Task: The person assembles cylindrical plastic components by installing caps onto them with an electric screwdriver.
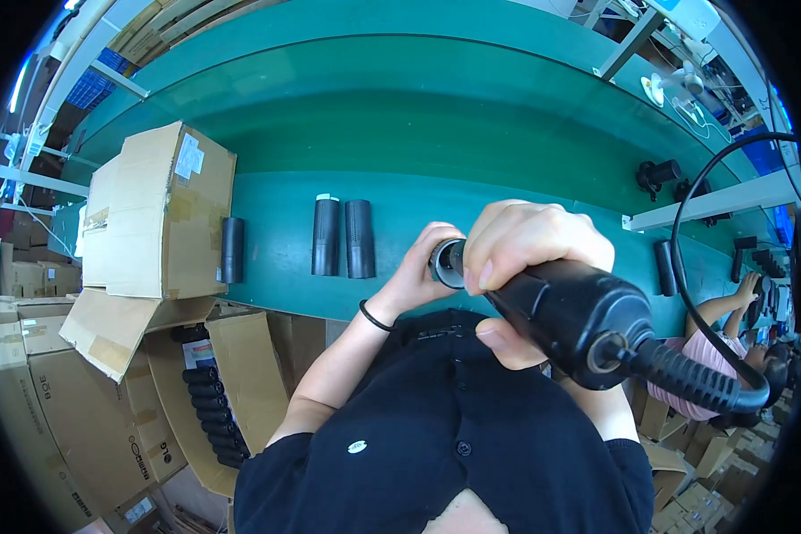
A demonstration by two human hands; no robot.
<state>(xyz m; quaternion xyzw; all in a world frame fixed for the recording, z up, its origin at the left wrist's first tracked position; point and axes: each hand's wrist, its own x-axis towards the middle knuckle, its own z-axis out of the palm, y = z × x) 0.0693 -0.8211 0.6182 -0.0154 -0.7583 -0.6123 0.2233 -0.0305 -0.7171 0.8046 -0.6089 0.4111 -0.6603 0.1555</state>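
My right hand (543,245) is wrapped round a black corded electric screwdriver (587,316), its thick ribbed cable sleeve pointing to the lower right. The left hand (418,271) curls round a short black cylinder (440,270) with a pale inside, its open end toward me. The screwdriver's front end reaches this opening; its tip is hidden. On the green bench, left of my hands, a black tube with a pale top end (326,236) stands beside a plain black tube (360,238).
A cardboard box (142,218) stands on the bench's left, with another black tube (232,249) against it. Below it, an open carton (245,356) holds several black tubes. The black cable (678,240) loops at right. A co-worker's arm (725,303) is beyond; black fixtures (657,176) sit far right.
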